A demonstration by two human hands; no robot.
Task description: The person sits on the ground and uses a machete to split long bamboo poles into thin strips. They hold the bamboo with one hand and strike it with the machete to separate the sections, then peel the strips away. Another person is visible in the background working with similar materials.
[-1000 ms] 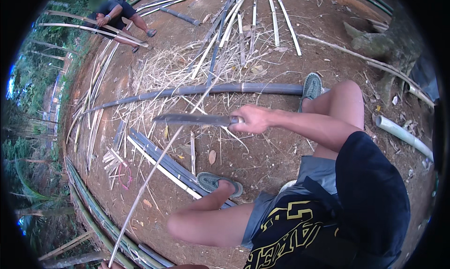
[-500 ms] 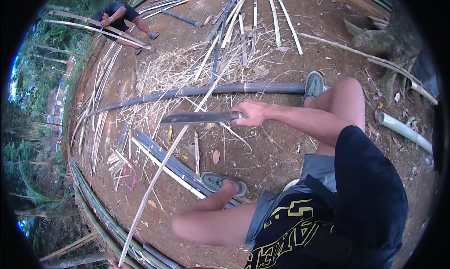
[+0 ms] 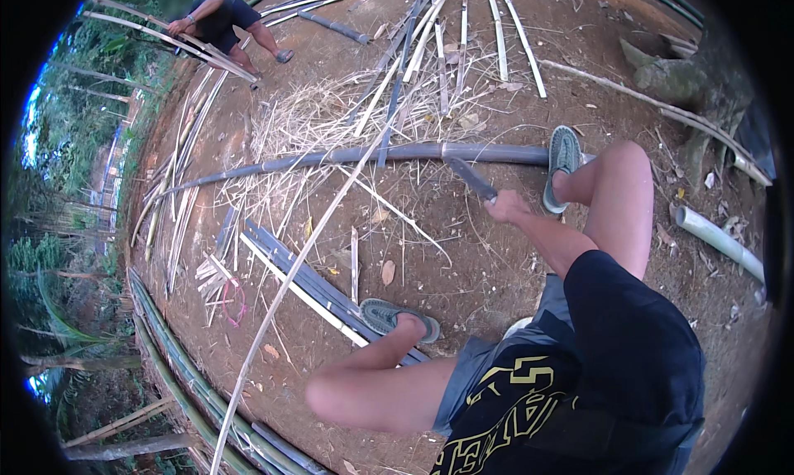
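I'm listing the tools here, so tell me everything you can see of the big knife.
The big knife has a long, broad, dark grey blade that looks like metal. The right hand grips it at the handle, which the fist mostly hides. The blade slants away from the person, toward the upper left of the picture, its tip close to the dark pole. Whether the tip touches the pole or is just above it, I can't tell.

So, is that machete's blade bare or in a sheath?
Bare: the machete juts out from the right hand, its dark blade showing with no cover around it.
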